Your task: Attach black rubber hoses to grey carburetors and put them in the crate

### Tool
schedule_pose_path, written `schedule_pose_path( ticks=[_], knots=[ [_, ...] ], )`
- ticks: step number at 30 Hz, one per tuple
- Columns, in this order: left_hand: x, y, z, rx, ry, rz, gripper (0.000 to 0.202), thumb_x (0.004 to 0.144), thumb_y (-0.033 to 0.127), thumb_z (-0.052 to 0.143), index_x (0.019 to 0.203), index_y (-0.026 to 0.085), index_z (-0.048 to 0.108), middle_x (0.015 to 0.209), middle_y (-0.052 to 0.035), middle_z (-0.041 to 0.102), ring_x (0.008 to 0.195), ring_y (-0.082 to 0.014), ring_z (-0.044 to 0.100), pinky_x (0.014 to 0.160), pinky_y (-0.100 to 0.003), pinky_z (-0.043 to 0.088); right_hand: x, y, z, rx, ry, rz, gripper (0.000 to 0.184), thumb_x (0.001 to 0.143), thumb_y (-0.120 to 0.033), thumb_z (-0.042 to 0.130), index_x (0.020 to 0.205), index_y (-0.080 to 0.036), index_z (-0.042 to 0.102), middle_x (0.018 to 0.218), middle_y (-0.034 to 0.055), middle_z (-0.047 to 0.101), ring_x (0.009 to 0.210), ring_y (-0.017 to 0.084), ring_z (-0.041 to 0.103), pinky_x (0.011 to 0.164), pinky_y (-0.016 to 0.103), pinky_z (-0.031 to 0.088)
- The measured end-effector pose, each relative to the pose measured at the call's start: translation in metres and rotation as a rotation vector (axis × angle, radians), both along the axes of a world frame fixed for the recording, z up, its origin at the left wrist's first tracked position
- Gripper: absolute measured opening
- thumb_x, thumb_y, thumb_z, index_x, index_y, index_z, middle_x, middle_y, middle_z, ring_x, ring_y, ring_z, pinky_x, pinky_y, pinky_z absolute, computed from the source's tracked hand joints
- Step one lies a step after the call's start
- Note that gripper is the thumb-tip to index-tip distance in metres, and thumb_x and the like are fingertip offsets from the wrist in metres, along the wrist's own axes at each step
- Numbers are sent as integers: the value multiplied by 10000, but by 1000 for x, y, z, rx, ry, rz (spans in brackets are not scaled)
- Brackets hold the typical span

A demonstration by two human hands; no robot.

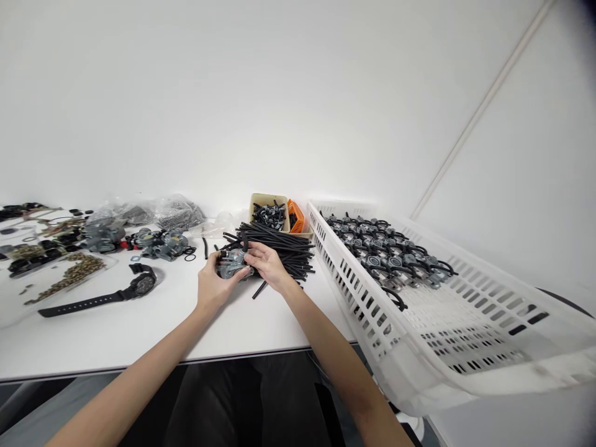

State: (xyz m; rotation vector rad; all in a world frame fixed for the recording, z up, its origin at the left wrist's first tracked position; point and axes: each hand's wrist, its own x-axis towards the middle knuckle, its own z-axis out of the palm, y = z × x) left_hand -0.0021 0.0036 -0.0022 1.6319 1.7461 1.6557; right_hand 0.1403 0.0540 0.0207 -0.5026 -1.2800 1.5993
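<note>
The left hand (210, 287) is curled around a small grey metal part (231, 266) in the middle of the frame. The part lies sideways between both hands. The right hand (269, 266) pinches its right end with bent fingers. A pile of black tubes (284, 245) lies just behind, on the white counter (139, 329).

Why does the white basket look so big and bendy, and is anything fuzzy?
Head view: the wide lens bends the edges, so the white basket bulges and its near corner smears. Head view: the light is bright and even, with only faint shadows on the table. Head view: the left hand, the right hand and the grey part they hold look fairly sharp.
</note>
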Motion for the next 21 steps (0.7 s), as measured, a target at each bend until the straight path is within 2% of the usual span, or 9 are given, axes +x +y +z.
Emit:
schedule_pose_path(
  ticks=[3, 9, 14, 18, 21],
  knots=[
    [1, -2, 1, 7, 39, -18, 711, 576, 629, 757, 1098, 188, 559, 976, -106, 691, 902, -296, 656, 815, -404, 513, 1, -3, 2, 33, -43, 30, 461, 584, -334, 860, 999, -185, 727, 905, 27, 727, 848, 164, 651, 865, 316, 491],
    [3, -4, 2, 23, 99, -38, 715, 558, 614, 774, 1100, 203, 554, 997, -106, 686, 914, -309, 653, 827, -417, 509, 2, -6, 4, 87, -81, -9, 362, 581, -330, 859, 906, -206, 758, 813, 9, 711, 807, 177, 642, 812, 329, 518],
    [3, -2, 1, 27, 66, -47, 694, 567, 608, 772, 1085, 197, 561, 990, -99, 690, 907, -294, 655, 827, -400, 510, -1, -5, 3, 87, -57, -23, 303, 574, -349, 863, 819, -204, 758, 798, 10, 708, 798, 172, 634, 822, 320, 505],
    [2, 1, 0, 22, 0, -28, 658, 603, 618, 734, 1060, 175, 571, 962, -104, 692, 889, -283, 654, 800, -386, 518, -1, -6, 7, 50, -17, -6, 366, 611, -467, 823, 852, -200, 751, 834, 28, 719, 833, 183, 643, 866, 327, 490],
    [1, 2, 0, 22, -23, -31, 645, 602, 613, 730, 1047, 170, 579, 959, -105, 692, 890, -280, 652, 802, -384, 517, 1, -8, 11, 32, -8, 21, 418, 589, -507, 826, 853, -194, 743, 875, 46, 732, 891, 212, 657, 900, 350, 484]
  ],
)
